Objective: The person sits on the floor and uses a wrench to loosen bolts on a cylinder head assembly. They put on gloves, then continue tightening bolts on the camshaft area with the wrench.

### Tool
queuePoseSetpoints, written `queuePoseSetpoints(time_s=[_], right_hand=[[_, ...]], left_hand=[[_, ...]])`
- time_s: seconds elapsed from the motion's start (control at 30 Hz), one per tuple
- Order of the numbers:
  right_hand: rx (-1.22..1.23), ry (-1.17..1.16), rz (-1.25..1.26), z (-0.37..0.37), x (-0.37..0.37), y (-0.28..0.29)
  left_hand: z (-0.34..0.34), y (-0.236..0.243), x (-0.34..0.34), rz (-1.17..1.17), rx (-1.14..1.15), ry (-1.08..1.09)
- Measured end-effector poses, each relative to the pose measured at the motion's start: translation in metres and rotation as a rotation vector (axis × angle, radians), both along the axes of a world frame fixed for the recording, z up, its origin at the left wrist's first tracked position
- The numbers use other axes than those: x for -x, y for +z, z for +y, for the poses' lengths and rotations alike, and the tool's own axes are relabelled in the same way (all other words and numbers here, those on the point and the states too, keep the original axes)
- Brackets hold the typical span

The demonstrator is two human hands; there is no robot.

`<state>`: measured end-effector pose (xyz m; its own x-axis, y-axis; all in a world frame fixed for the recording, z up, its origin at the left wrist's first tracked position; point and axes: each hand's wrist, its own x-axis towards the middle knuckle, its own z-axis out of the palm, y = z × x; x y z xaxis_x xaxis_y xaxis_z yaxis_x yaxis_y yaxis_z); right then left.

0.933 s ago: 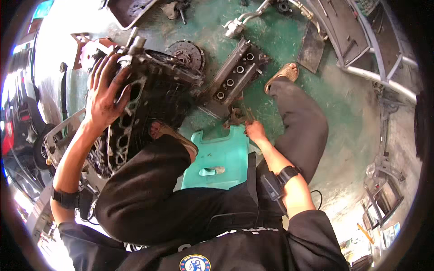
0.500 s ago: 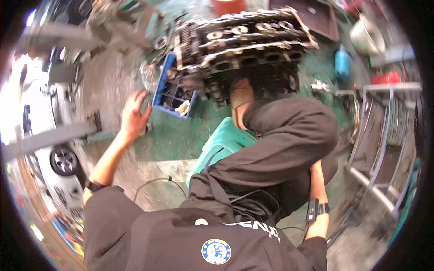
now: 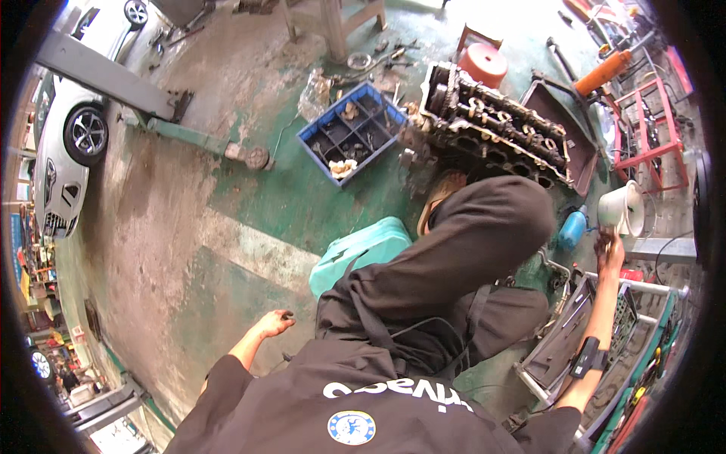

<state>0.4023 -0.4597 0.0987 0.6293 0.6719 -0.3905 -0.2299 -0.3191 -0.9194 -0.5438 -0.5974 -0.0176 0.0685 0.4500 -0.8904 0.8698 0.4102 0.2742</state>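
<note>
My right hand (image 3: 608, 251) is stretched far to the right, fingers bent at the near rim of a white bucket (image 3: 629, 206). Something pale and limp shows at its fingertips; I cannot make out what it is. Closer in, my left hand (image 3: 274, 324) hangs over the floor with nothing in it, its fingers loosely apart and dark-stained. An engine cylinder head (image 3: 491, 129) with its valve gear exposed lies beyond my raised knee. Left of it stands a blue divided tray (image 3: 308, 144) with small parts and crumpled pale scraps in its compartments.
A teal plastic stool (image 3: 355, 253) is at my legs. A blue bottle (image 3: 572, 228) lies by the bucket. Racks of tools, including a grey metal frame (image 3: 544, 363), line the right side. A red round container (image 3: 484, 64) stands behind the engine part; a lift arm (image 3: 106, 76) and white car are left.
My view has swung to the right. My right hand has come out from beside my leg to the bucket. My left hand has drawn back from beside the blue tray toward my body.
</note>
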Motion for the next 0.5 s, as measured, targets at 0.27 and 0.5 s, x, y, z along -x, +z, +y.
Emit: queuePoseSetpoints(time_s=[0.27,0.5], right_hand=[[-0.321,0.443,-0.153,0.083,0.17,0.051],[-0.172,0.133,0.091,0.065,0.233,-0.025]], left_hand=[[0.011,0.024,0.019,0.169,-0.562,0.25],[0.012,0.003,0.064,0.171,-0.375,-0.089]])
